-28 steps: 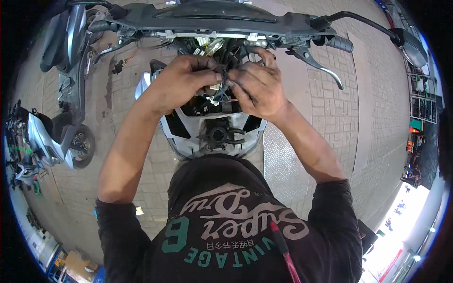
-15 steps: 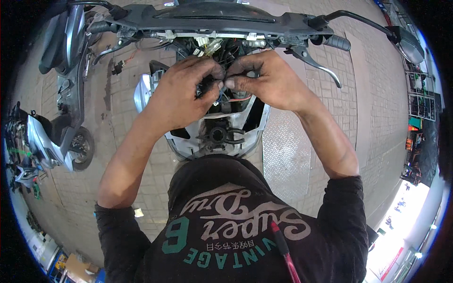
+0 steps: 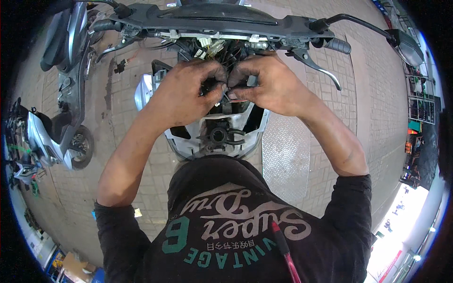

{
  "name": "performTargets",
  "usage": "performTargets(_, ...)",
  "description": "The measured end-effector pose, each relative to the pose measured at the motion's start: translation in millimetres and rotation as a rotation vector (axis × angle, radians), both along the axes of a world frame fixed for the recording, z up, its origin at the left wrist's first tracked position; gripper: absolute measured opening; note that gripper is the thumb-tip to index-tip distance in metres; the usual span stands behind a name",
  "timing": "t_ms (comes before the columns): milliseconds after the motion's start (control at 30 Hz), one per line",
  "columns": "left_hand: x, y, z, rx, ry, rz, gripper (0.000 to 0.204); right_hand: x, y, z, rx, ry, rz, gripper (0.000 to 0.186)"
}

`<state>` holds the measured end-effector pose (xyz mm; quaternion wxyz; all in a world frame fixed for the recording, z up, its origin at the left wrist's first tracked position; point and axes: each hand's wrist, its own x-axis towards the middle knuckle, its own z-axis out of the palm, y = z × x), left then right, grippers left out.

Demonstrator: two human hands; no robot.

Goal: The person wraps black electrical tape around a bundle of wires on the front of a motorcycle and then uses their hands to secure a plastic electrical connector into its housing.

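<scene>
My left hand (image 3: pixel 194 92) is closed in a pinch among dark wires (image 3: pixel 230 52) at the centre of a partly stripped scooter front. Facing it, my right hand (image 3: pixel 264 84) pinches at the same spot, its thumb almost touching the left fingertips. What they grip is small, dark and hidden by the fingers. Pale plastic connectors (image 3: pixel 204 41) hang just above, under the dark handlebar cover (image 3: pixel 226 21). Below my hands is the grey front body panel (image 3: pixel 184 137) with a black opening around a round part (image 3: pixel 218 136).
Brake levers (image 3: pixel 321 68) and mirrors (image 3: pixel 406 47) flank the hands. A second scooter (image 3: pixel 52 137) stands at left, near a loose dark connector (image 3: pixel 121 63). A metal tread plate (image 3: pixel 285 155) lies on the paved floor (image 3: pixel 368 122). Shelving (image 3: pixel 419 101) lines the right side.
My right hand has turned and shifted right, its raised fingers now curled toward the left hand. Since half a second ago both pinched fingertips have dropped slightly.
</scene>
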<state>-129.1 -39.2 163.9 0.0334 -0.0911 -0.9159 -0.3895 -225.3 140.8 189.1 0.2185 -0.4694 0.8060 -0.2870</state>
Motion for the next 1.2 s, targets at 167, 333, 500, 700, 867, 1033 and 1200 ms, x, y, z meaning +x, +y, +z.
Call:
performTargets(167, -2, -2, -5, 0.060, -0.112, -0.012, 0.015, 6, 3, -6, 0.022, 0.338, 0.107, 0.021)
performTargets(333, -6, -4, -6, 0.193, -0.189, -0.024, 0.014, 9, 7, -15, -0.105, 0.682, 0.168, 0.018)
performTargets(500, -10, -4, -14, 0.346, -0.268, -0.039, 0.014, 10, 11, -23, -0.143, 0.896, 0.225, 0.011)
performTargets(700, -13, -2, -21, 0.615, -0.283, -0.065, 0.014, 5, 18, -16, -0.089, 0.948, 0.258, 0.018)
performTargets(867, -16, 1, -16, 0.751, -0.368, -0.072, 0.020, 2, 21, -15, -0.065, 0.974, 0.267, 0.019)
performTargets(1033, -13, 11, -17, 0.748, -0.307, -0.047, 0.022, 2, 23, -16, -0.021, 0.980, 0.278, 0.018)
performTargets(1200, -4, 20, -25, 0.571, -0.240, -0.020, 0.033, 9, 28, -26, -0.018, 1.018, 0.274, 0.018)
